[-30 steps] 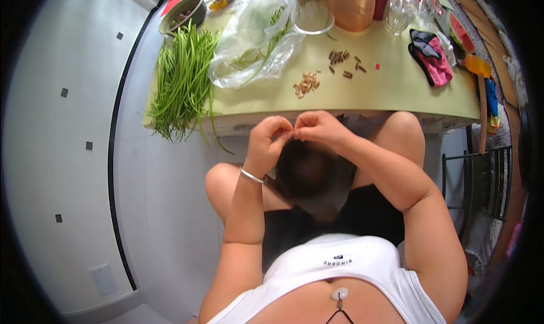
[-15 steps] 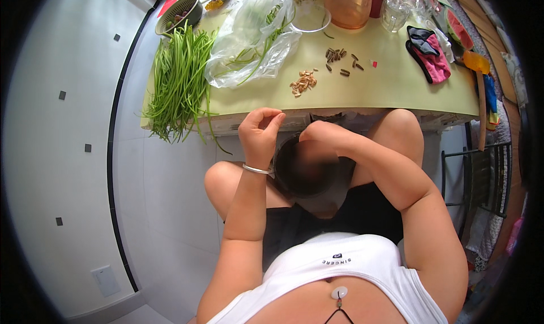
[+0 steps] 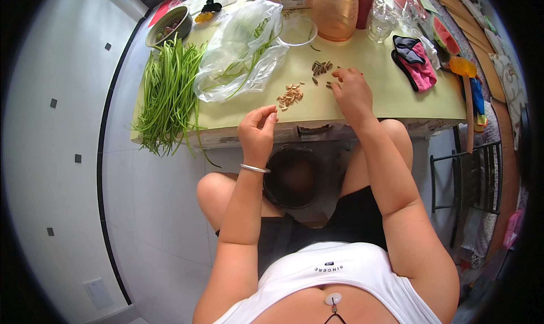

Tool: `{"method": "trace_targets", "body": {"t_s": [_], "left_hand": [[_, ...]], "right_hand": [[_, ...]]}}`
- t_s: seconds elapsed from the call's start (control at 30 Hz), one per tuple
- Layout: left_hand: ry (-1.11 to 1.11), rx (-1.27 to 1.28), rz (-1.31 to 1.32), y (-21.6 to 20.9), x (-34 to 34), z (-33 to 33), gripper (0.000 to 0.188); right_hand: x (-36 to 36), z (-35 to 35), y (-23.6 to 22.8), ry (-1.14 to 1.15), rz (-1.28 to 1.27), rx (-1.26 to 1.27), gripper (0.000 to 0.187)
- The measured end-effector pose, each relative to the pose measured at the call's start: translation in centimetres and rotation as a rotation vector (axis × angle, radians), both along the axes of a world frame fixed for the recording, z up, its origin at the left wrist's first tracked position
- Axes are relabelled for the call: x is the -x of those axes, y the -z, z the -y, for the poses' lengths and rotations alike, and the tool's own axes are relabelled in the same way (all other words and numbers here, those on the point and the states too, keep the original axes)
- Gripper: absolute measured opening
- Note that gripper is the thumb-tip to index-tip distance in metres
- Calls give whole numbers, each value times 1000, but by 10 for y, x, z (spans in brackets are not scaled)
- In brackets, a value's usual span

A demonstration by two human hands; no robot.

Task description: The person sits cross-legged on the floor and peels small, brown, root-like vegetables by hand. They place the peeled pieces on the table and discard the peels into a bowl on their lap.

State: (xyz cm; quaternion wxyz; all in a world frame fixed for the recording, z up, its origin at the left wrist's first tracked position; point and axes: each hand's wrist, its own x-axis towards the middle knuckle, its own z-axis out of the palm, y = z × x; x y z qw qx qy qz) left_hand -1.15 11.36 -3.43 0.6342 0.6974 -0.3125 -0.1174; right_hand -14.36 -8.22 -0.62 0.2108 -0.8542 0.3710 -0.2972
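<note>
My left hand (image 3: 258,132) is at the table's front edge, its thumb and fingertips pinched together. Whatever lies between them, if anything, is too small to make out. A small heap of pale tan kernels (image 3: 289,96) sits just beyond it. My right hand (image 3: 353,92) reaches over the table with thumb and fingers apart, beside a few loose dark seeds. The main cluster of dark, elongated seeds (image 3: 322,68) lies just left of its fingers. Below the table edge, between my knees, stands a round black bin (image 3: 271,187); its inside is dark and blurred.
Long green stems (image 3: 167,94) cover the table's left end, some hanging over the edge. Beside them lies a clear plastic bag (image 3: 235,60) with more stems. Behind stand a strainer basket (image 3: 184,26), an amber jug (image 3: 334,12) and glasses (image 3: 378,26). Pink-and-black cloth (image 3: 416,66) lies right.
My right hand has left the bin and moved up and forward to the dark seeds, its fingers now apart. My left hand remains pinched near the table edge. The view has shifted slightly.
</note>
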Motion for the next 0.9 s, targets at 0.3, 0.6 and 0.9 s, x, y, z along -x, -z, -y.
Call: {"method": "trace_targets", "body": {"t_s": [0.3,0.6,0.9], "left_hand": [[90,-54,-61,6,24,-19,11],[109,139,-267,-6,42,-11,16],[112,302,-631,0,27,-27,7]], "right_hand": [[-14,6,14,115,-148,14,12],[-7,-36,8,-477,355,-766,16],[-17,-78,12,-666,340,-1019,12]]}}
